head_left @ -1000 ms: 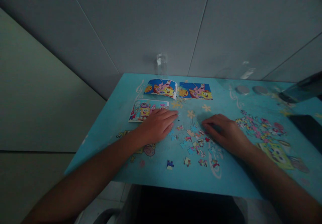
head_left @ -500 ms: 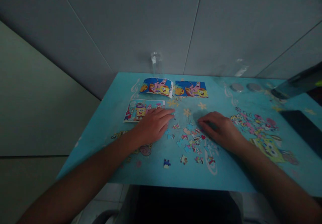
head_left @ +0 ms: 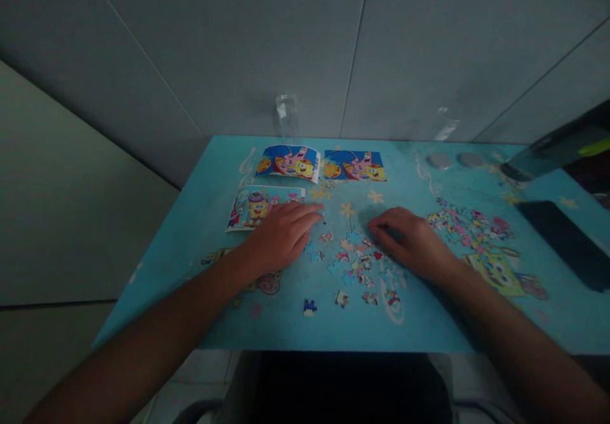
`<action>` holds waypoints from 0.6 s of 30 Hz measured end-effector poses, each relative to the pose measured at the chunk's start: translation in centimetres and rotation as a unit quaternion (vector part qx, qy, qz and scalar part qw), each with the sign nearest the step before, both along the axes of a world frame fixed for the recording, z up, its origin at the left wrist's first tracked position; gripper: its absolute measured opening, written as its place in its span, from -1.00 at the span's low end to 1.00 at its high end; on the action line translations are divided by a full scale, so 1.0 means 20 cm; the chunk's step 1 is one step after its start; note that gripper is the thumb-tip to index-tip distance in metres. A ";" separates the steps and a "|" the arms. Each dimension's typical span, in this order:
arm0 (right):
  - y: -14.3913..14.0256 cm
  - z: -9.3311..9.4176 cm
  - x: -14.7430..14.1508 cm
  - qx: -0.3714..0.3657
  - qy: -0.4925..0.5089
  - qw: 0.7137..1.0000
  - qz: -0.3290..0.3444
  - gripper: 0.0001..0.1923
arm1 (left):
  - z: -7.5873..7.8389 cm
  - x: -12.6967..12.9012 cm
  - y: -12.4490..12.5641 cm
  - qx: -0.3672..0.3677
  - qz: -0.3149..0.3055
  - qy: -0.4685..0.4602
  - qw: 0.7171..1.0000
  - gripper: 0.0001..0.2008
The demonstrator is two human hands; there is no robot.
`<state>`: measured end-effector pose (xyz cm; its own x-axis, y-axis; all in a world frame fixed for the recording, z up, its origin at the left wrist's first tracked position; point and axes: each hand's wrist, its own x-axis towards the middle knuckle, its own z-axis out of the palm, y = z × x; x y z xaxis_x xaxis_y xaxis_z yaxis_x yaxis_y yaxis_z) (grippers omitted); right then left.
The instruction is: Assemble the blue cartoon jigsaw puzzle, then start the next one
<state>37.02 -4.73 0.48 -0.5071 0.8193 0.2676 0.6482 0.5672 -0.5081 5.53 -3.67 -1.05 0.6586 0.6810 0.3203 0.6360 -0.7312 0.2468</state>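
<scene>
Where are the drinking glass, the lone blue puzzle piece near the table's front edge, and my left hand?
Drinking glass (head_left: 286, 115), head view, middle of its clear wall.
Lone blue puzzle piece (head_left: 309, 307), head view, centre of the piece.
Left hand (head_left: 279, 238), head view, back of the hand.

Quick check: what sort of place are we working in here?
Probably a home, perhaps a child's play corner: a turquoise cartoon-printed table set against grey tiled walls, scattered small jigsaw pieces and printed cartoon picture cards.
</scene>
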 end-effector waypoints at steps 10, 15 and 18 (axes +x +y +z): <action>0.00 0.01 0.00 -0.009 -0.001 1.000 -0.002 -0.86 | -0.02 -0.01 0.01 0.004 -0.010 -0.013 1.000 -0.61; 0.00 0.01 0.00 -0.004 -0.005 1.000 -0.002 -0.86 | -0.02 -0.01 0.01 0.016 -0.004 -0.003 1.000 -0.66; 0.00 0.01 0.00 -0.003 -0.004 1.000 -0.003 -0.85 | -0.01 0.00 0.00 0.029 -0.002 -0.007 1.000 -0.70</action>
<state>36.97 -4.78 0.64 -0.5045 0.8239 0.2583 0.6559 0.5602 -0.5058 5.44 -3.62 -1.35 0.6569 0.6581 0.3680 0.6292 -0.7474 0.2135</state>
